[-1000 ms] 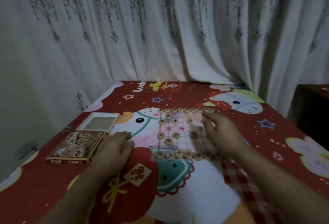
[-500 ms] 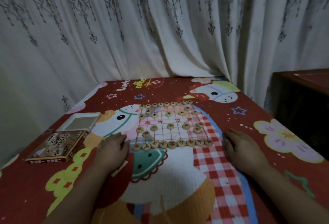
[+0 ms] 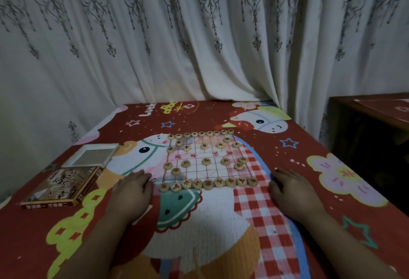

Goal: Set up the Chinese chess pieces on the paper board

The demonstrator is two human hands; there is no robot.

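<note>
The paper board (image 3: 197,169) with red grid lines lies in the middle of the red blanket. Round wooden chess pieces stand on it: a near row (image 3: 208,183), a far row (image 3: 200,134), and several more between, such as one piece (image 3: 206,161) near the centre. My left hand (image 3: 132,192) rests flat on the blanket just left of the board's near corner, holding nothing. My right hand (image 3: 292,191) lies flat to the right of the board, apart from it, also holding nothing.
A chess box (image 3: 62,186) and its open white tray (image 3: 94,154) sit at the left on the blanket (image 3: 221,223). White patterned curtains (image 3: 199,46) hang behind. A dark wooden cabinet (image 3: 371,130) stands at the right.
My right hand left the board's right side and came down flat on the blanket beside it. The view shifted and the left hand stayed by the board's near left corner.
</note>
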